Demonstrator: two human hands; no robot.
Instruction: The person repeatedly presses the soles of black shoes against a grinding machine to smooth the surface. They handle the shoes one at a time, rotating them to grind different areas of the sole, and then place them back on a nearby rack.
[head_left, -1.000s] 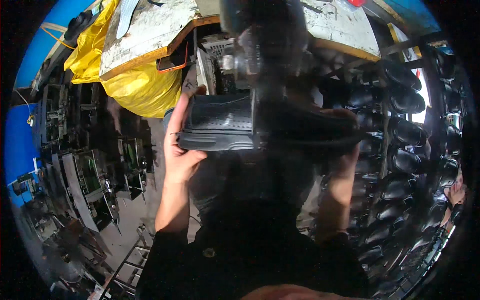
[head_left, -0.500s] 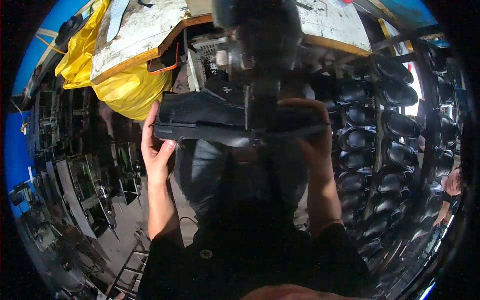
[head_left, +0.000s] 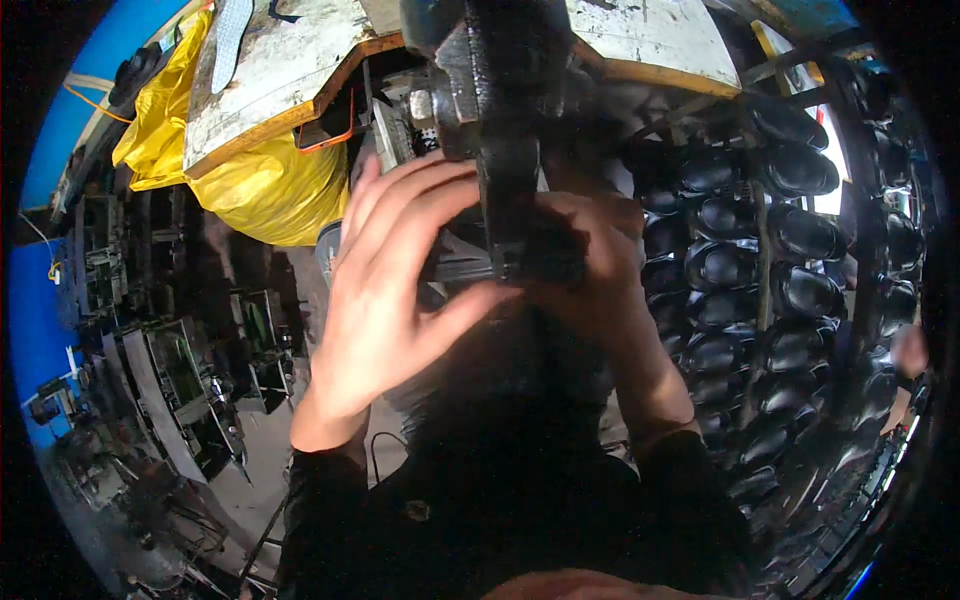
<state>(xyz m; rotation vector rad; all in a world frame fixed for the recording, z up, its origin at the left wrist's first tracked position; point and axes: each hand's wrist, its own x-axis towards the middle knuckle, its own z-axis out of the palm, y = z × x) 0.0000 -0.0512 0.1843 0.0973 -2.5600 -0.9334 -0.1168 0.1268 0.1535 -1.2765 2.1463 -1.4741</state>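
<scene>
Now that the left hand (head_left: 385, 275) has moved in near the right hand (head_left: 605, 255), the black shoe's (head_left: 462, 262) mostly hidden; left's curved wide, right's grip, can't tell.

A shoe workshop: racked black shoes (head_left: 722, 268), a dark machine (head_left: 512, 110) and a stained worktable (head_left: 290, 62) show it.

Head-worn fisheye, downward, close above the hands (head_left: 385, 290)

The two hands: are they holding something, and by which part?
Seemingly a black shoe, between the left hand and the right hand; shadow and the dark machine part in front hide where each grips.
</scene>
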